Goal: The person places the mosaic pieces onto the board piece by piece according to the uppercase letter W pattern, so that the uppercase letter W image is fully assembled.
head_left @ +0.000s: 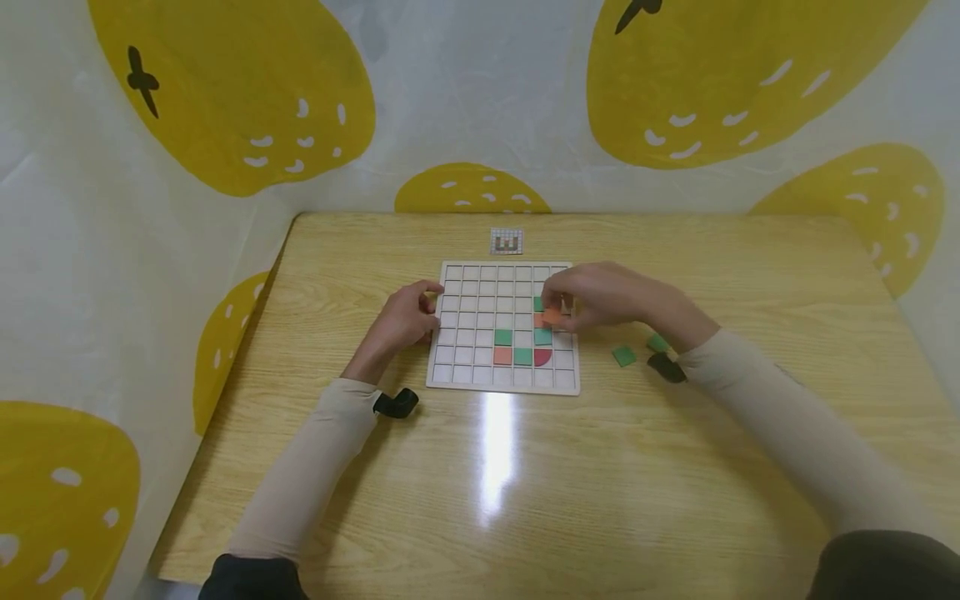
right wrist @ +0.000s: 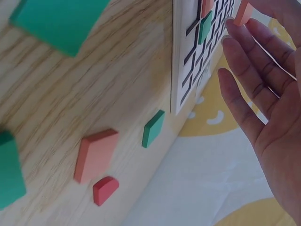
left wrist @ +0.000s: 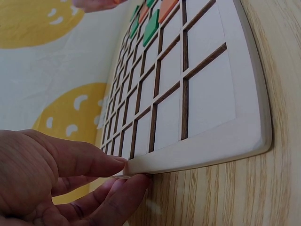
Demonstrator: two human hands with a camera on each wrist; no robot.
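Observation:
A pale wooden grid board (head_left: 457, 377) lies on the table, with green, orange and red tiles in some of its squares. My left hand (head_left: 408, 315) is at its left side; in the left wrist view the thumb and fingers (left wrist: 123, 200) pinch the board's edge (left wrist: 197, 160). Over the right part of the board, my right hand (head_left: 600, 293) pinches an orange square tile (head_left: 552, 317) between thumb and fingers. The right wrist view shows this held orange tile (right wrist: 243, 12) just above the grid, its other fingers spread. My right hand hides some squares at the board's upper right.
Loose green tiles (head_left: 624, 356) lie right of the board, beside the right wrist. The right wrist view also shows a loose orange tile (right wrist: 96, 155) and a small red rounded tile (right wrist: 105, 189). A small pattern card (head_left: 507, 241) lies behind the board.

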